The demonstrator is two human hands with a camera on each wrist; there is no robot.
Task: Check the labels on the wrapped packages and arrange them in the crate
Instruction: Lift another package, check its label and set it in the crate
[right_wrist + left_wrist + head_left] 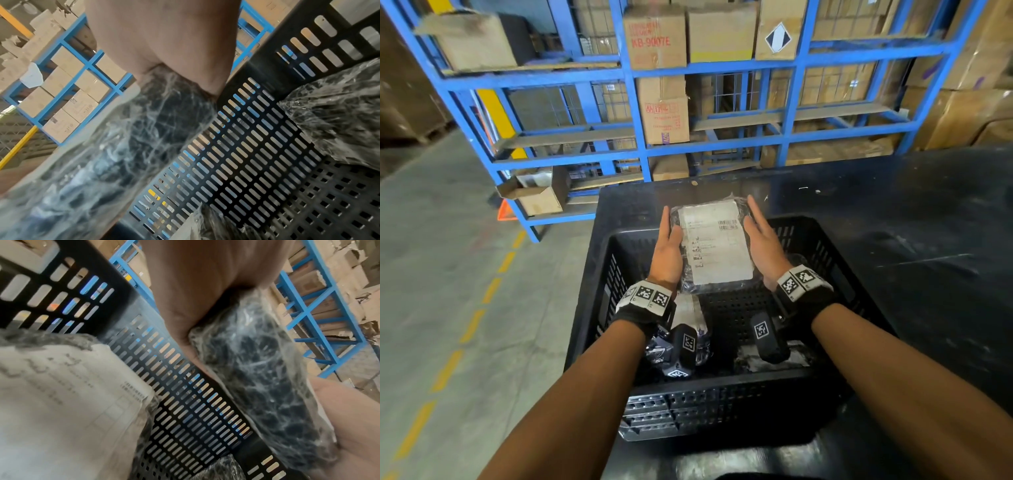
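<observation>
Head view: my left hand (667, 251) and right hand (763, 245) hold a flat black package wrapped in clear plastic film (714, 240) between them, fingers straight, palms pressed to its two long sides, thumbs hidden. It sits above the black perforated plastic crate (825, 240), toward the crate's 12 o'clock wall, white paper label (717, 246) facing up at me, barcode near its 1 o'clock corner. Print too small to read.

Crate stands on the black desk (928, 222). Inside it, a second film-wrapped package with a white label (688, 310) lies at 8 o'clock under my left wrist; a third wrapped package (746, 359) lies at 5 o'clock, partly hidden by the wrist camera.

Left wrist view: palm flat on the held package's wrapped edge, the labelled package in the crate below. Right wrist view: same on the other side, blurred.

Blue steel shelving with brown cardboard boxes (657, 37) at 12 o'clock beyond the desk.
</observation>
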